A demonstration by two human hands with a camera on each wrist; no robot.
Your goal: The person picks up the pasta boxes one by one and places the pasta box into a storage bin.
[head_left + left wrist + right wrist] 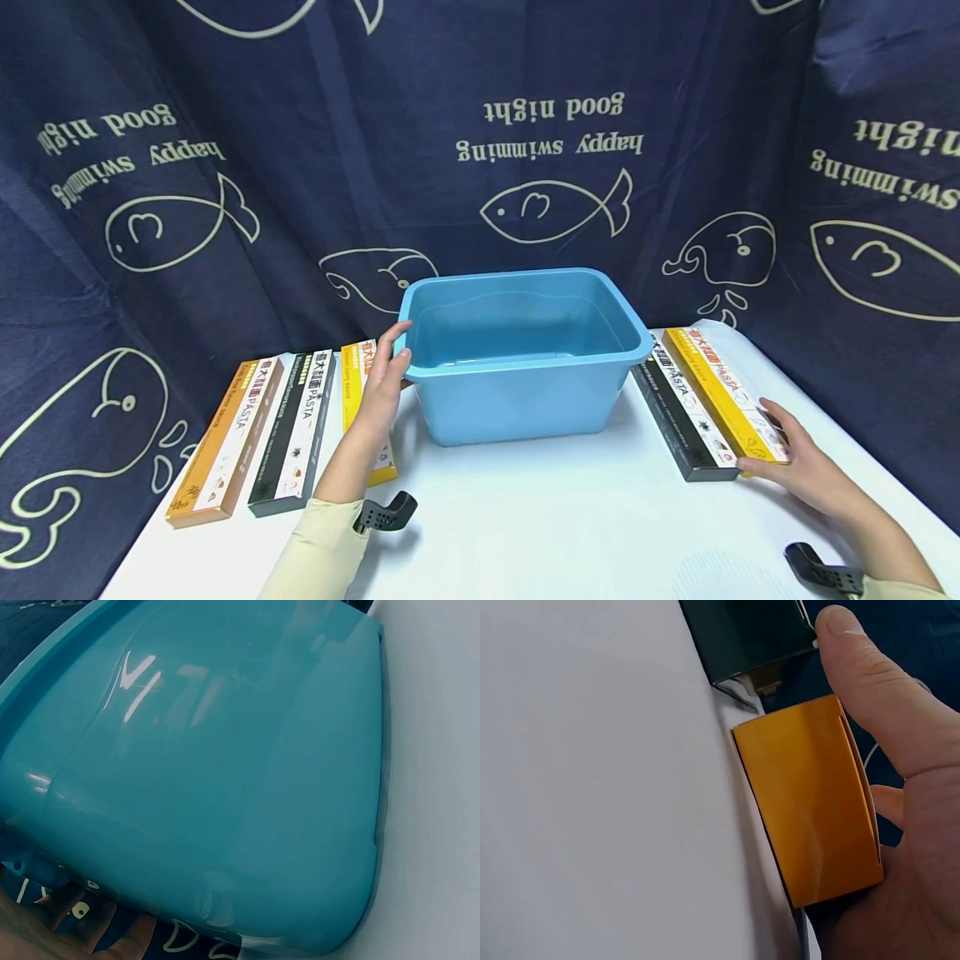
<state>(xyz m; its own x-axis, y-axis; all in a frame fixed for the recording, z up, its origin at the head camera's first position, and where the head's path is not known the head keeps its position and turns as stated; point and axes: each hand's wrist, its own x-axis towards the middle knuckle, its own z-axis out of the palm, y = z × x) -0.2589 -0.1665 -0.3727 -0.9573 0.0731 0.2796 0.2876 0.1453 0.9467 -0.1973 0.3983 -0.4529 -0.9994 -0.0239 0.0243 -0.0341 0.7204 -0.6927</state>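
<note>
We see the blue bin (pixel 517 406) upright in the middle of the white table (pixel 540 521); inside it, only its own blue walls and a strip of floor show, as the near wall covers the rest. At its left rim, the left hand (pixel 381 379) grips with thumb and forefinger against the edge; the left wrist view gives us a few bent fingers, cut off at the lower corner, beside the bin's glossy side.

To the right of the bin, the amber carton (pixel 720 387) lies lengthwise on the table. The right hand (pixel 806 467) is at its near end, thumb on one side and fingers on the other; we cannot tell whether they are clamped tight. The carton's near end is closed, so its contents are hidden from us, and the palm covers part of its side. Just beside it lies the slate-black carton (pixel 678 408), its far end partly behind the bin's corner.

Left of the bin we find three more: a lemon carton (pixel 351 392), partly behind the left hand and forearm, then a charcoal carton (pixel 291 433) and an orange carton (pixel 221 446). Their small print is hard to read. A navy curtain (pixel 555 67) with upside-down lettering hangs behind, cut off above.
</note>
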